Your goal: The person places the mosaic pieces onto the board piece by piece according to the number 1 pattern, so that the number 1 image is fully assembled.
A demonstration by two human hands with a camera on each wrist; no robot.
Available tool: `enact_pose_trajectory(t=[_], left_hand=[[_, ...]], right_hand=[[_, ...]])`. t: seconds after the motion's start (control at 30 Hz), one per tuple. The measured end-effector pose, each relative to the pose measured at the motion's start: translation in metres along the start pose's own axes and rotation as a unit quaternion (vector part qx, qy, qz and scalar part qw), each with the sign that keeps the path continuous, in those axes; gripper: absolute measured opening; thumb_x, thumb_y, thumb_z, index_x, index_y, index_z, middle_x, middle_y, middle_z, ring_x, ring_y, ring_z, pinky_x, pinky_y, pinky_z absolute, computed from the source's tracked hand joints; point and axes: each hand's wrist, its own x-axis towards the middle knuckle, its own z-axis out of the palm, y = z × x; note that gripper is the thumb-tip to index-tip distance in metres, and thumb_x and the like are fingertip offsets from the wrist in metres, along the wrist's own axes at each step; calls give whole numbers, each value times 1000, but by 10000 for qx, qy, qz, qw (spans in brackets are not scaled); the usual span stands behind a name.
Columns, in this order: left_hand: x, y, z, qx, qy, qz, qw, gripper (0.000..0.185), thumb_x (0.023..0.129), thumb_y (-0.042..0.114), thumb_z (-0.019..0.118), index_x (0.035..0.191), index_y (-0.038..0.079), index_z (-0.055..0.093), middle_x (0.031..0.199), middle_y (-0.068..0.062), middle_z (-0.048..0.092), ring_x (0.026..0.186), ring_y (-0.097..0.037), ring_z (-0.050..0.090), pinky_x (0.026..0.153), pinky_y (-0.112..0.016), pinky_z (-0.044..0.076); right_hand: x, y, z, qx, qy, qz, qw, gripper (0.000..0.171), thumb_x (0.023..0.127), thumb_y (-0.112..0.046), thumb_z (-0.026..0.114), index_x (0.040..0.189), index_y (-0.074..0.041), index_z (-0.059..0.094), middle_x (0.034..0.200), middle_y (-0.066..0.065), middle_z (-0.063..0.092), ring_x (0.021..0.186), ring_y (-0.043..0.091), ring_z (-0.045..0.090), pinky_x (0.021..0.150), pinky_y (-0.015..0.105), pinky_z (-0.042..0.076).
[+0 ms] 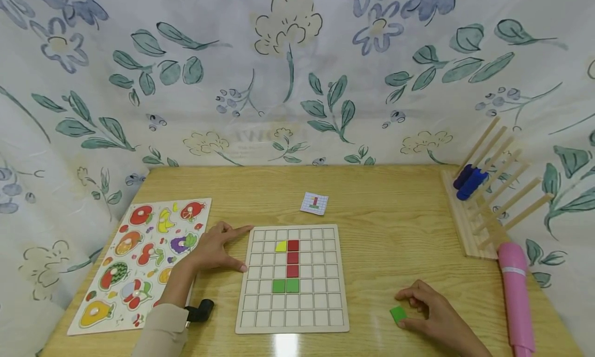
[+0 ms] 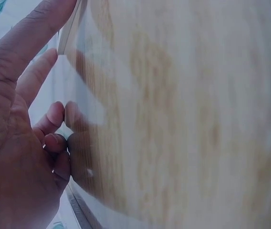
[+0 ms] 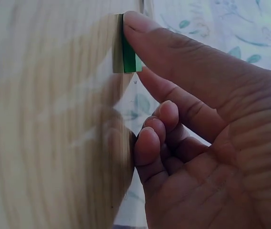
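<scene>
You see a green tile, a pale grid board bearing yellow, red and green squares, a pink cylinder, blue pieces, and a blue-and-green floral cloth.

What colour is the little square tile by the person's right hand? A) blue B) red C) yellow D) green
D: the small square tile lying on the wooden table under the right hand's fingertips is green, and the right wrist view shows its green edge too.
</scene>
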Motion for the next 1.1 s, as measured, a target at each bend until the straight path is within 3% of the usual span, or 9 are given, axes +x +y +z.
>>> enact_pose_trajectory(t=[0.37, 0.63, 0.87, 1.1], left_hand=[[-1, -1, 0, 35, 41, 102, 9999, 100, 58, 59, 88, 146, 31, 51, 97, -3, 39, 83, -19, 33, 69, -34, 27], [-1, -2, 0, 16, 114, 134, 9998, 100, 57, 58, 89, 146, 29, 52, 97, -3, 38, 84, -19, 33, 71, -34, 27], [-1, -1, 1, -45, 109, 96, 9999, 100, 57, 57, 89, 146, 30, 52, 97, -3, 37, 84, -19, 33, 72, -35, 27], [0, 0, 1, -13, 78, 59, 10000, 100, 57, 59, 89, 146, 32, 51, 97, -3, 37, 84, -19, 33, 71, -35, 27]], right_hand=[[1, -4, 0, 130, -22, 373, 9992, 24, 78, -9, 82, 99, -12, 71, 86, -1, 50, 72, 10, 44, 59, 24, 39], [3, -7, 4, -144, 342, 313, 9988, 23, 74, -8, 84, 93, -14, 73, 81, -3, 49, 69, 9, 45, 57, 21, 39], [4, -8, 9, -118, 734, 532, 9958, 24, 72, -4, 86, 90, -14, 74, 78, -3, 48, 66, 10, 45, 56, 22, 39], [9, -8, 9, -11, 1153, -179, 9932, 33, 66, 8, 85, 91, -10, 74, 76, 1, 50, 63, 12, 45, 51, 24, 37]])
